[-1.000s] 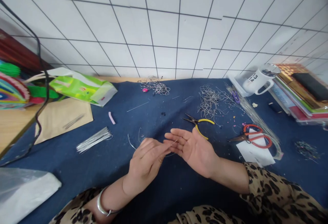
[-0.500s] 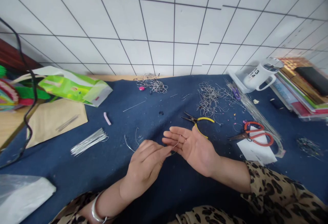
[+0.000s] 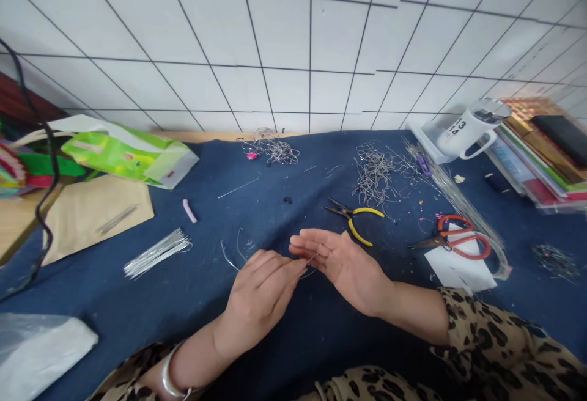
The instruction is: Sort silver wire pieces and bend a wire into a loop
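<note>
My left hand (image 3: 263,297) pinches a thin wire (image 3: 312,259) between thumb and fingers, and the wire's tip points at the fingers of the other hand. Palm up, my right hand (image 3: 351,269) lies open with its fingers stretched toward the left. Tiny specks, perhaps beads, show near its fingers, too small to make out. Just beyond the right hand are pliers with yellow handles (image 3: 360,217), their jaws pointing left. Loose curved wires (image 3: 229,255) lie on the cloth behind the left hand.
Left of the hands lies a bundle of straight wires (image 3: 158,253). Tangled wire (image 3: 378,175) sits at the back right, near orange-handled scissors (image 3: 463,239) on white paper. Behind stand a mug (image 3: 468,132) and stacked books (image 3: 545,150). A green bag (image 3: 132,150) is back left.
The view has shifted slightly. Both hands keep nearly the same pose, the left still pinching the wire at the right hand's fingers.
</note>
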`<action>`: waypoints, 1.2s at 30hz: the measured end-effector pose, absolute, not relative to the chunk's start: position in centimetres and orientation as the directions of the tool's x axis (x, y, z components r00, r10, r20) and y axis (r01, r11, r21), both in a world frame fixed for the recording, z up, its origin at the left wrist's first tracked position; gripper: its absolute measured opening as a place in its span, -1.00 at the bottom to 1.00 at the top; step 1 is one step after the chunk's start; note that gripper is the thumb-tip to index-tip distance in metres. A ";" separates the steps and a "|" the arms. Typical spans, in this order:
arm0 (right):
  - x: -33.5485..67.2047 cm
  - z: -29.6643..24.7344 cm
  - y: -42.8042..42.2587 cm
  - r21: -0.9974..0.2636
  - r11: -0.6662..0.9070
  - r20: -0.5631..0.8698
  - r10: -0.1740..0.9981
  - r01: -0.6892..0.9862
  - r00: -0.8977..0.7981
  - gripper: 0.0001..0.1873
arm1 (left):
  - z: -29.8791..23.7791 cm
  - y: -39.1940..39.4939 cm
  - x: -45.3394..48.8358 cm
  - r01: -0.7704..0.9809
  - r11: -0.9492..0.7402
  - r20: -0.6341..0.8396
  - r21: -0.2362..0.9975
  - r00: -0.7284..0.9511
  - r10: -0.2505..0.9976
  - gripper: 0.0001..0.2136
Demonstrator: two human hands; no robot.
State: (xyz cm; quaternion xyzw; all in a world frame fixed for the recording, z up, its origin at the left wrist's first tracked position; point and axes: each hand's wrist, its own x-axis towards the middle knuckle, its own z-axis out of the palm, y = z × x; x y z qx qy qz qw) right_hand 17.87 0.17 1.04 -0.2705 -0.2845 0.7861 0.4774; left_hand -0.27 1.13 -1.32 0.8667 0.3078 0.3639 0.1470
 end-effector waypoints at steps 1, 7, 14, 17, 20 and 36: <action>17.9 1.0 0.2 -0.702 -0.383 -0.151 0.904 -0.600 -0.401 -0.50 | -1.3 1.1 -0.2 0.427 -0.769 0.542 0.476 0.547 0.638 -0.71; 17.9 0.7 0.2 -0.692 -0.383 -0.135 0.901 -0.611 -0.412 -0.48 | -1.2 1.1 0.0 0.428 -0.779 0.548 0.459 0.553 0.627 -0.72; 17.9 0.6 0.2 -0.699 -0.380 -0.131 0.901 -0.606 -0.413 -0.50 | -1.2 1.2 0.0 0.434 -0.777 0.535 0.455 0.564 0.628 -0.72; 18.0 0.6 0.2 -0.699 -0.379 -0.131 0.901 -0.606 -0.413 -0.50 | -1.2 1.2 0.0 0.432 -0.782 0.545 0.450 0.561 0.623 -0.72; 18.0 0.6 0.2 -0.700 -0.378 -0.127 0.901 -0.606 -0.415 -0.50 | -1.2 1.2 0.0 0.431 -0.781 0.548 0.452 0.556 0.625 -0.72; 18.0 0.5 0.1 -0.699 -0.375 -0.121 0.901 -0.609 -0.416 -0.51 | -1.3 1.1 -0.2 0.449 -0.779 0.538 0.438 0.563 0.627 -0.72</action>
